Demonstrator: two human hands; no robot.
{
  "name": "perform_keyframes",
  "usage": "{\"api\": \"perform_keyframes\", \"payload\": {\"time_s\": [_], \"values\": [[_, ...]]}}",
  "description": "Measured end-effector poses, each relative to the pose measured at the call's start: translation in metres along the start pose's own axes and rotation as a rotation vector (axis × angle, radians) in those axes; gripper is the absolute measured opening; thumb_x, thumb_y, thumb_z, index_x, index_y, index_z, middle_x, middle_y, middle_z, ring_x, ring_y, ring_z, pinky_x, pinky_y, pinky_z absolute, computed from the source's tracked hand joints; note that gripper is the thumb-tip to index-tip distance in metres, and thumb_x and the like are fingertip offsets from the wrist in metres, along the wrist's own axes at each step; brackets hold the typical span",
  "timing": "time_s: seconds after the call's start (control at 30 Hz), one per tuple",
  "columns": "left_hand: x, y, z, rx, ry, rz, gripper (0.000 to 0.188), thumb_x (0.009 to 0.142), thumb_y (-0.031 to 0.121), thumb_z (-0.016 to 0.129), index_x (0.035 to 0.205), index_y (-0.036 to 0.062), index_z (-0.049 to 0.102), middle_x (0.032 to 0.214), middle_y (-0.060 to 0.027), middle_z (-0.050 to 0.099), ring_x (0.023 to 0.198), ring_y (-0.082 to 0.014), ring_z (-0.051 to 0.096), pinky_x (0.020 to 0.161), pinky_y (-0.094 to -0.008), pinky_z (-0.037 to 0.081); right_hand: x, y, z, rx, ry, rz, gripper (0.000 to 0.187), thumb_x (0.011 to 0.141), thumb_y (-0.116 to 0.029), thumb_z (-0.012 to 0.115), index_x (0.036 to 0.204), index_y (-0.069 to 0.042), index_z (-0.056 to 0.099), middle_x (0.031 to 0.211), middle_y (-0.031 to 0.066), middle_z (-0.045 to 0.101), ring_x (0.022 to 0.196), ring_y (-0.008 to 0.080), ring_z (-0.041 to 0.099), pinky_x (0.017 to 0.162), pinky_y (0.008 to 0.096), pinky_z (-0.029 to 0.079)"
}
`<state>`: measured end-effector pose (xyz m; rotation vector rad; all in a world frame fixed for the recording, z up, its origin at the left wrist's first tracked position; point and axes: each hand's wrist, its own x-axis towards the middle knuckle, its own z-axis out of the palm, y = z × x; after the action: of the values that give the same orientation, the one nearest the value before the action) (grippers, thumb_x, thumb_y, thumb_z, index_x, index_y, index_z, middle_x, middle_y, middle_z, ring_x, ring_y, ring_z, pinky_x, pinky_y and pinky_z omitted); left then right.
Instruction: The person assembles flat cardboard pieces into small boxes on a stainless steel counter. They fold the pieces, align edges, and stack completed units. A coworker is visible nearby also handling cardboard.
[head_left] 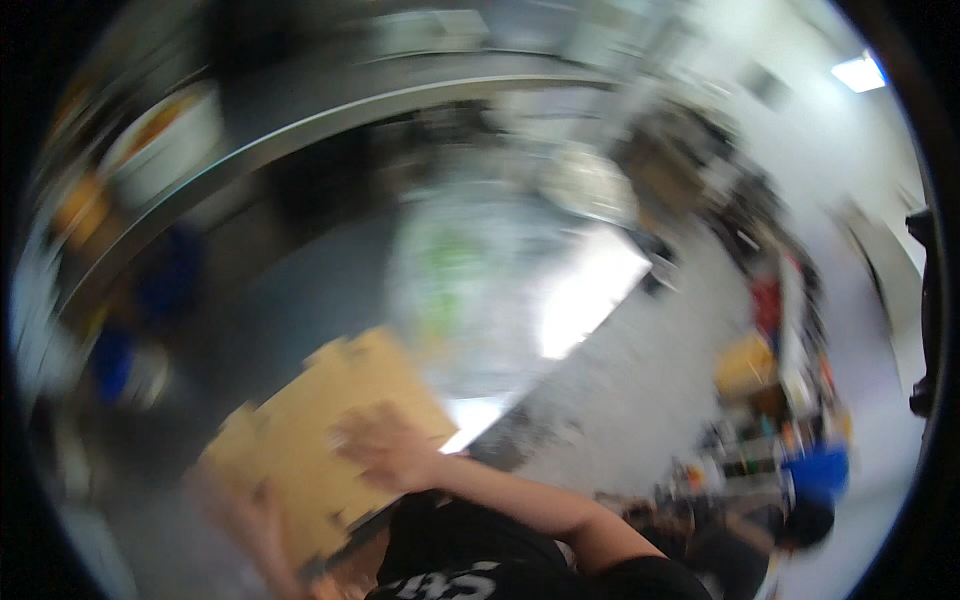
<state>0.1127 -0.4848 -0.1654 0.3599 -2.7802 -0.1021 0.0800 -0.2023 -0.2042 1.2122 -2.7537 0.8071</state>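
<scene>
A flat tan cardboard piece (320, 420) with notched edges lies at the near end of the metal table (315, 275), tilted in the view. My right hand (388, 447) rests on its face, palm down with the fingers spread. At the cardboard's left edge is my left hand (245, 510), smeared by motion, so its finger positions and grip are unclear. Farther along the tabletop lies a clear plastic bag (450, 255) with green on it. Its contents are too blurred to make out.
A metal shelf (330, 118) runs above the table's far side, bearing a white bucket (165, 145) with something orange. A pale rounded item (588, 185) sits at the table's far end. Grey floor (640, 360) lies right, with clutter and a blue container (815, 470) beyond.
</scene>
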Motion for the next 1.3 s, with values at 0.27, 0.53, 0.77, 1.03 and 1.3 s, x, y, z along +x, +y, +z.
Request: {"api": "perform_keyframes", "payload": {"time_s": [0.27, 0.53, 0.77, 1.03, 1.3], "values": [[0.007, 0.108, 0.006, -0.154, -0.416, 0.734, 0.064, 0.090, 0.051, 0.050, 0.133, 0.0041, 0.046, 0.142, -0.0228, 0.037, 0.133, -0.0428, 0.028, 0.106, -0.0518, 0.029, -0.020, -0.021, 0.023, -0.376, 0.359, 0.105, 0.058, 0.072, -0.036, 0.065, 0.121, -0.006, 0.055, 0.148, 0.0177, 0.030, 0.139, 0.0368, 0.022, 0.112, 0.0559, 0.016], [-0.079, 0.262, -0.058, 0.044, -0.142, 1.058, 0.065, 0.091, 0.051, 0.049, 0.132, 0.0011, 0.046, 0.140, -0.0262, 0.038, 0.125, -0.0432, 0.040, 0.103, -0.0495, 0.033, -0.335, -0.114, 0.005, -0.372, 0.387, 0.893, 0.046, 0.077, -0.022, 0.061, 0.116, 0.000, 0.050, 0.148, 0.0220, 0.026, 0.135, 0.0376, 0.029, 0.105, 0.0497, 0.029], [-0.289, 0.415, -0.108, -0.509, -0.438, 1.745, 0.063, 0.088, 0.037, 0.062, 0.134, -0.0010, 0.042, 0.139, -0.0311, 0.035, 0.125, -0.0449, 0.039, 0.104, -0.0461, 0.035, -0.556, -0.234, 0.004, -0.231, 0.720, 1.502, 0.042, 0.084, -0.020, 0.062, 0.122, -0.005, 0.053, 0.141, 0.0214, 0.034, 0.129, 0.0371, 0.035, 0.102, 0.0487, 0.033], [-0.441, 0.473, -0.120, -0.284, -1.063, 1.934, 0.064, 0.086, 0.032, 0.064, 0.138, 0.0024, 0.039, 0.140, -0.0218, 0.041, 0.128, -0.0380, 0.039, 0.104, -0.0429, 0.035, -0.710, -0.337, -0.114, -0.866, 1.389, 1.458, 0.034, 0.073, -0.006, 0.072, 0.106, -0.006, 0.063, 0.120, 0.0154, 0.055, 0.107, 0.0333, 0.056, 0.089, 0.0390, 0.045], [-0.528, 0.550, 0.010, 0.502, -0.911, 2.068, 0.076, 0.079, 0.052, 0.066, 0.133, 0.0035, 0.044, 0.125, -0.0206, 0.054, 0.113, -0.0388, 0.054, 0.095, -0.0508, 0.042, -0.849, -0.405, -0.160, -1.526, 1.577, 1.697, 0.029, 0.079, -0.005, 0.065, 0.106, -0.002, 0.058, 0.115, 0.0191, 0.052, 0.104, 0.0354, 0.052, 0.090, 0.0427, 0.043]]}}
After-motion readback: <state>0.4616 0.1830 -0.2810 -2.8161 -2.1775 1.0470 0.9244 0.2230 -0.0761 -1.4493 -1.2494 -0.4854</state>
